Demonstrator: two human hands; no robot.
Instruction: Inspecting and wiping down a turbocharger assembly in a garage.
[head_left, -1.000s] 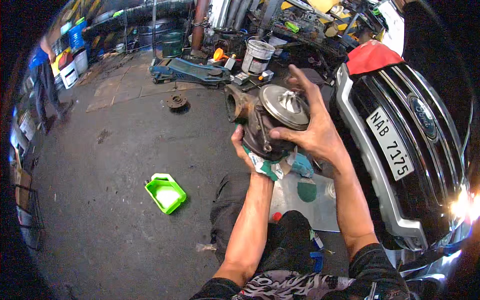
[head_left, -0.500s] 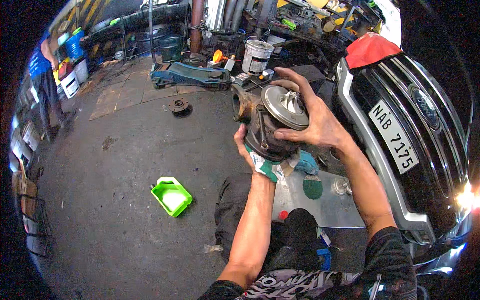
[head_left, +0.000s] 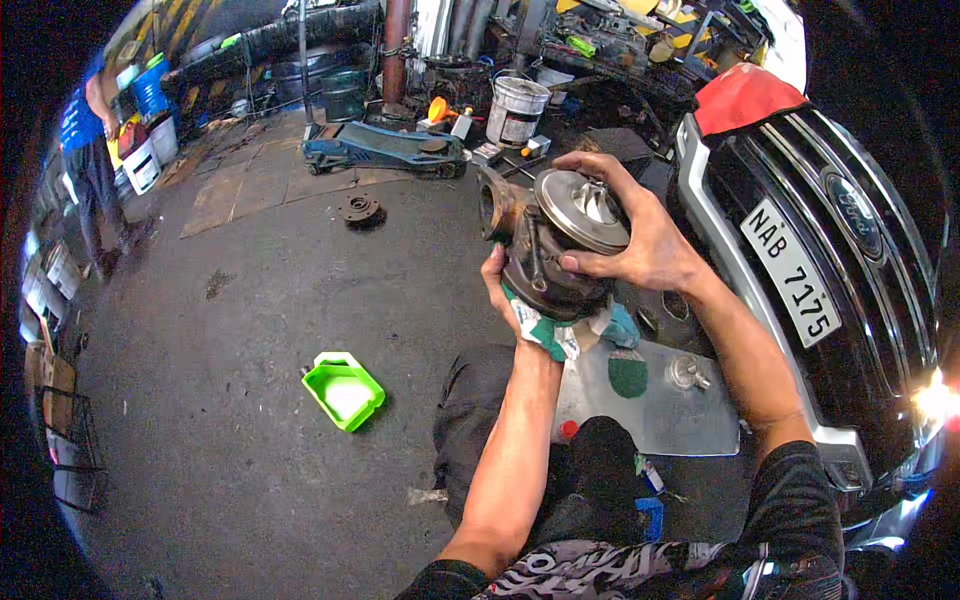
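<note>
A turbocharger with a dark, rusty housing (head_left: 540, 272) is held up in front of me. My left hand (head_left: 498, 287) supports it from below and the left side, with a white-and-green cloth (head_left: 545, 333) between palm and metal. On top sits a round silver plate (head_left: 566, 214) with a finned compressor wheel (head_left: 597, 206) at its centre. My right hand (head_left: 655, 243) grips this plate by its rim, thumb in front and fingers behind. The plate lies tilted against the housing; whether it is seated fully I cannot tell.
Below lies a metal sheet (head_left: 680, 425) with a green scouring pad (head_left: 628, 375) and a small metal part (head_left: 688, 373). A cut green container (head_left: 343, 390) stands on the floor. Farther off are a flanged disc (head_left: 359, 209), a floor jack (head_left: 385, 150) and a bucket (head_left: 517, 110). A car front (head_left: 800, 250) borders the right.
The turbocharger and both hands have shifted slightly to the right. My right hand keeps its grip on the silver plate, and the left hand still supports the housing.
</note>
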